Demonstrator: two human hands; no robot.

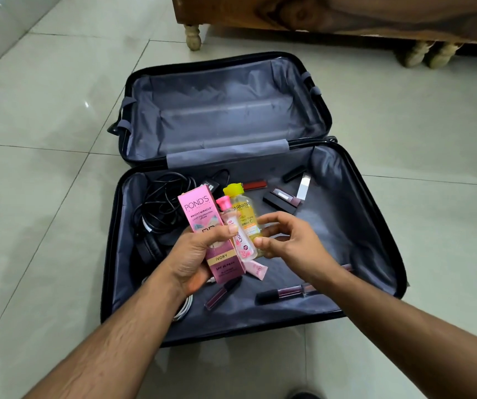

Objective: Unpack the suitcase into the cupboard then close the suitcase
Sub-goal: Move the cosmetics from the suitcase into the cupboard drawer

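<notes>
A black suitcase with grey lining lies open on the floor, its far half bare. My left hand grips a pink Pond's box, a small pink-capped clear bottle and, behind it, a yellow Garnier bottle. My right hand touches the Garnier bottle's side with curled fingertips. In the near half lie black cables, black headphones, a white cable, a small pink tube and several lip glosses and lipsticks.
A wooden cupboard or bed base on pale turned legs stands beyond the suitcase. Pale floor tiles surround the case. A dark shoe tip shows at the bottom edge.
</notes>
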